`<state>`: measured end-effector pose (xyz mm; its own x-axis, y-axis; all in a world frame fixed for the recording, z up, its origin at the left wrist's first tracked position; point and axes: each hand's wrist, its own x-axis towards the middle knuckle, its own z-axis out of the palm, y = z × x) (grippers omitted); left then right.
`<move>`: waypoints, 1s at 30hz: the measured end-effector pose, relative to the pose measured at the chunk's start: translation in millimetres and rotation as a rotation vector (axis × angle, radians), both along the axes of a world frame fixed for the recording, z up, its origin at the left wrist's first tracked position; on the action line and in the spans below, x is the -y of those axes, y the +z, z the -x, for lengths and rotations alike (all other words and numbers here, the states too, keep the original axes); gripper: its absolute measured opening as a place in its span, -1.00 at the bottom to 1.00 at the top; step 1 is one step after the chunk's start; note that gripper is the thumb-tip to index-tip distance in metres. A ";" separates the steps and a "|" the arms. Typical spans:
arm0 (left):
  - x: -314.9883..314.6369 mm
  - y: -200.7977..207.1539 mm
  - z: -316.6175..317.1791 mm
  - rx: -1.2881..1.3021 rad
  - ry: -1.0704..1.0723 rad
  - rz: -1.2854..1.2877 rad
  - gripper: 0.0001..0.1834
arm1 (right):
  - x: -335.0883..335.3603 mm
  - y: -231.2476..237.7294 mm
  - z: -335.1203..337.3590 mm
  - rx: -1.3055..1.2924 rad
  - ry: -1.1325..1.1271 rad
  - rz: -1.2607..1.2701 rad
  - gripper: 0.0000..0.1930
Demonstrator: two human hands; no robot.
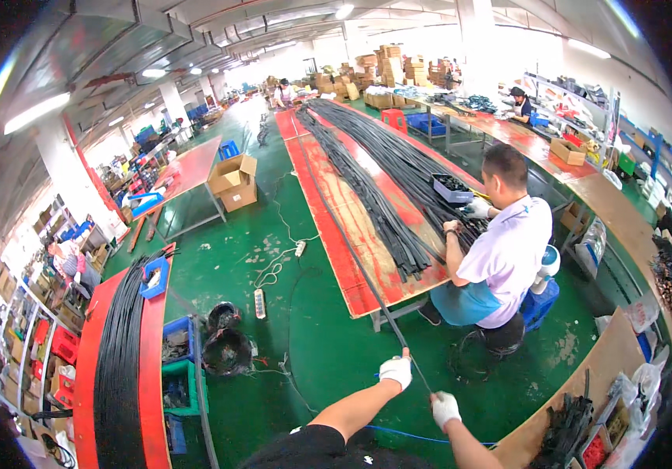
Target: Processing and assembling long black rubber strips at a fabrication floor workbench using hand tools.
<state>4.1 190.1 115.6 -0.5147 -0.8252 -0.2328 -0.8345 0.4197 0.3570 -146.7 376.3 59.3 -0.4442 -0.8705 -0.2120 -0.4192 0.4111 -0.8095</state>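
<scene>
Left hand and right hand, both gloved, fingers pinched around thin black cable. Cable ran from hands up along long red surface. Many black cable bundles already lay there; this one not yet placed.

Cardboard box on green floor

Your hands hold the black cable over open green floor; the space directly below and to the left of them is free. Ahead, the end of the long red worktop and its metal leg block the way. To the right, a seated person and a stool close the passage. Left of the open floor stand black bags, crates and a power strip.
</scene>
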 end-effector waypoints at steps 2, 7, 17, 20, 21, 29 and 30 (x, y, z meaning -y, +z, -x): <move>8.0 2.4 -18.5 0.039 -0.017 0.017 -0.23 | 71.6 31.1 -24.5 0.040 0.044 -0.098 -0.70; 28.6 26.1 -10.9 0.008 -0.106 -0.018 -0.32 | 188.0 2.4 -14.4 0.095 0.054 -0.082 -0.71; 80.7 5.1 -57.1 -0.141 -0.188 -0.045 -0.16 | 216.2 13.6 -51.2 0.527 -0.106 -0.122 -0.67; 85.9 -8.2 -52.5 -0.140 -0.183 -0.070 -0.14 | 227.6 8.0 -44.7 0.402 -0.055 -0.166 -0.70; 91.9 -7.1 -48.0 -0.135 -0.179 -0.075 -0.14 | 234.7 8.8 -41.8 0.344 -0.016 -0.144 -0.71; 156.0 -7.7 -6.9 0.000 -0.078 -0.050 -0.10 | 322.0 11.0 1.1 0.507 0.160 -0.192 -0.70; 160.2 -8.3 -5.5 0.020 -0.060 -0.038 -0.09 | 333.4 20.9 4.0 0.570 0.176 -0.274 -0.69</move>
